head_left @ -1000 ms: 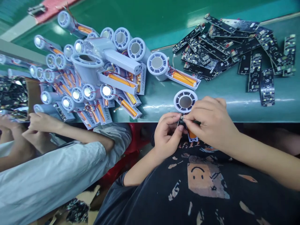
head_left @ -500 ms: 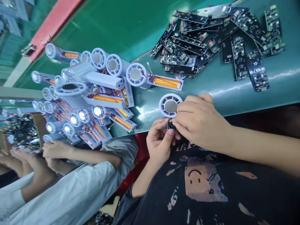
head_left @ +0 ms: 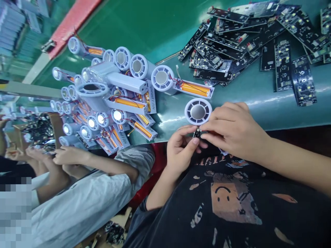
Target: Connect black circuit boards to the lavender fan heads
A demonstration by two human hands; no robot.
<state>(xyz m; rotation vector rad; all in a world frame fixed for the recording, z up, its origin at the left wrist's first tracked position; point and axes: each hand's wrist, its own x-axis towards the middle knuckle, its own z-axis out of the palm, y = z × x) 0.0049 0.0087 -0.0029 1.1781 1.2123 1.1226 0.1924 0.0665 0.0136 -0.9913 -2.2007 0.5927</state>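
Note:
At the table's front edge, my left hand (head_left: 181, 148) pinches a black circuit board (head_left: 197, 132) between thumb and fingers, and only its end shows. My right hand (head_left: 230, 125) is closed, its thumb and fingertips meeting at the board's end. What those fingertips grip is too small and covered to make out. Just beyond both hands is the round, slotted head of a pale lilac handheld fan (head_left: 198, 111) with a silver centre disc. My right hand hides the part beside this head. A pale lilac edge (head_left: 223, 152) shows below my right palm.
Several similar fans (head_left: 124, 103) with orange batteries and loose wires are heaped to the left. One open fan (head_left: 191, 86) lies beyond my hands. Loose circuit boards (head_left: 224, 48) are piled at the far right. A co-worker's hands (head_left: 69, 156) are at the lower left.
The view has shifted, so the table's things appear farther right. Both hands stay at the board's end beside the fan head, with their grip little changed.

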